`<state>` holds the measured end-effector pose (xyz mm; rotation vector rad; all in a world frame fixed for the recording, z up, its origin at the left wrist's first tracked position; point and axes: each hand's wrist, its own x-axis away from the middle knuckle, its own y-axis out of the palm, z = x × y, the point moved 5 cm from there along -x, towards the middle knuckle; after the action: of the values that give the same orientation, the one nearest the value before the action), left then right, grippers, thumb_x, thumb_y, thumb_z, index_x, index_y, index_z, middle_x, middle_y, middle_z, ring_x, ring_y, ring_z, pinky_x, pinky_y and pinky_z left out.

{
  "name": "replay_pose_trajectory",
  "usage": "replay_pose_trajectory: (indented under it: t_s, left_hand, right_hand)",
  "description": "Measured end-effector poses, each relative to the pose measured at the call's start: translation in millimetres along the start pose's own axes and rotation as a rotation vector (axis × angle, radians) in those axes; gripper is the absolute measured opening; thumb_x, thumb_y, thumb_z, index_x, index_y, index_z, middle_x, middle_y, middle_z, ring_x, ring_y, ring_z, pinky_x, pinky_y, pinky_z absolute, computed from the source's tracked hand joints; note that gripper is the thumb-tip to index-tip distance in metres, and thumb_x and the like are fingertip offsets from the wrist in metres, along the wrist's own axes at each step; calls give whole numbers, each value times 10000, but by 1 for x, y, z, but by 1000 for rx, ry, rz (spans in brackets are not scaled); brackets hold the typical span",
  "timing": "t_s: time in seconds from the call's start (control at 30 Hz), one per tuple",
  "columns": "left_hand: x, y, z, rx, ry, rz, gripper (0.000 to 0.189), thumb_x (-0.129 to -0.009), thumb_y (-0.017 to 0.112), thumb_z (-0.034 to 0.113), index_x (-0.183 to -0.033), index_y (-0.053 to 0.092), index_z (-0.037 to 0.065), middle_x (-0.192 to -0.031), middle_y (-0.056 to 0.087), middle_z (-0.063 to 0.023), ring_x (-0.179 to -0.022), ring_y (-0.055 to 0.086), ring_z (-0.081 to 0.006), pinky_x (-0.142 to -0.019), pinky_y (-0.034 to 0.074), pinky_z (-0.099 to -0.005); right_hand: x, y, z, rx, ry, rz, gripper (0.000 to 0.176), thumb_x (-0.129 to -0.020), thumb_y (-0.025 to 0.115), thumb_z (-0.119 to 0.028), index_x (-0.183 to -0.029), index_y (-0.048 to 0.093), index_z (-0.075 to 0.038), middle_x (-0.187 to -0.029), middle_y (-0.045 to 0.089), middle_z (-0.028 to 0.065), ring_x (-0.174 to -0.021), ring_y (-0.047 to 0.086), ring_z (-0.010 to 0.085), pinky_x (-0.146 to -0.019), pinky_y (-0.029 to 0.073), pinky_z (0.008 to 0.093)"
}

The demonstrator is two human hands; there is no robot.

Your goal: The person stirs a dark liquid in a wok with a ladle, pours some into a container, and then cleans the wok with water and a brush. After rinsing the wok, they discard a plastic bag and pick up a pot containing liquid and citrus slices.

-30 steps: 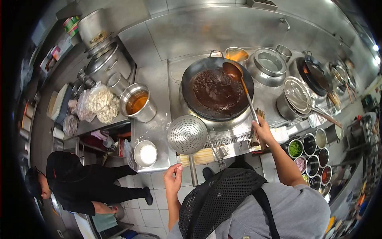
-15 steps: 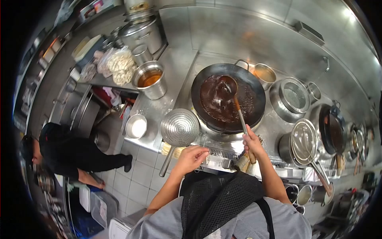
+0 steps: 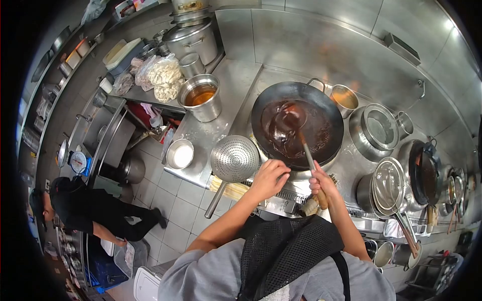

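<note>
My right hand is wrapped round the wooden-ended handle of a ladle. The ladle's bowl lies in dark brown sauce inside a large black wok on the stove. Close to the wok's near rim is my left hand, its fingers loosely bent and apart, with nothing seen in them. Just left of that hand, a perforated strainer rests on the counter edge, its handle pointing toward me.
A steel pot of amber liquid and a bowl of white contents stand on the left counter. Right of the wok are a small pot, mesh strainers and a second wok. Another person is bending at far left.
My left hand has moved forward and right, from beside the strainer to the wok's near rim. The ladle has shifted slightly in the sauce. The person at left has reached down toward a bin.
</note>
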<state>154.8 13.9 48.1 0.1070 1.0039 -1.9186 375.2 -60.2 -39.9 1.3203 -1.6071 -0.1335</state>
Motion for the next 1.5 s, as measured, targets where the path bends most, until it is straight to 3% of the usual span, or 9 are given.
replay_pose_trajectory:
  t_s: [0.13,0.3,0.37,0.5,0.67,0.9,1.2,1.4,1.5]
  left_hand:
    - [-4,20,-34,-90,-1,-123,287,-882,689,173,-1152,673,77,-1168,600,-111,-1152,550,-318,-1105,374,-497]
    - [7,25,-40,-176,65,-184,526,-852,709,169,-1351,565,91,-1270,563,-114,-1296,476,-329,-1204,267,-532]
    - [10,27,-44,-196,61,-242,652,-832,727,168,-1437,490,111,-1374,518,-113,-1385,408,-338,-1215,244,-537]
    - [16,20,-46,-184,64,-288,730,-843,724,174,-1504,419,125,-1524,412,-102,-1477,296,-358,-1225,215,-545]
    - [18,19,-49,-179,56,-324,755,-850,722,191,-1526,392,122,-1602,328,-107,-1512,228,-368,-1231,190,-552]
    - [17,16,-48,-168,38,-355,771,-848,726,197,-1531,381,97,-1652,233,-114,-1538,162,-363,-1233,174,-551]
    - [22,19,-49,-187,46,-377,811,-854,724,210,-1561,335,128,-1663,201,-106,-1544,125,-374,-1233,155,-566]
    - [23,20,-49,-131,29,-327,835,-818,747,188,-1552,353,129,-1645,234,-106,-1528,148,-411,-1214,206,-580]
    - [21,20,-47,-150,17,-354,838,-817,745,184,-1553,348,132,-1646,229,-108,-1528,146,-411,-1215,206,-579]
  right_hand:
    - [-32,-59,7,1277,-866,409,719,-988,507,-110,-1625,190,-213,-745,556,30,-509,505,114,-482,488,303]
    - [44,18,39,446,-291,269,726,-977,506,-51,-1608,236,-290,-721,494,-3,-506,474,96,-411,443,253]
    - [35,37,50,-433,85,-55,715,-996,532,-75,-1596,249,-344,-685,432,-37,-490,429,79,-404,414,239]
    - [-5,32,12,-422,69,-153,694,-1002,557,-106,-1590,269,-334,-714,480,-27,-503,449,83,-423,429,249]
    - [-17,-24,12,1368,-932,485,712,-982,490,-47,-1618,215,-214,-800,598,27,-553,556,117,-482,490,294]
    - [24,22,44,-333,98,-89,668,-1017,565,-157,-1546,291,-459,-703,453,-47,-501,400,42,-414,366,198]
    - [4,-16,37,1024,-656,481,704,-1016,511,-94,-1612,215,-326,-766,558,23,-497,483,103,-418,437,282]
    - [26,20,49,-476,160,-90,467,-1044,510,-210,-1476,401,-349,-674,427,-44,-495,416,56,-416,382,244]
    - [6,25,10,-13,-60,57,595,-1011,576,-180,-1546,357,-319,-688,454,-20,-508,422,63,-427,384,233]
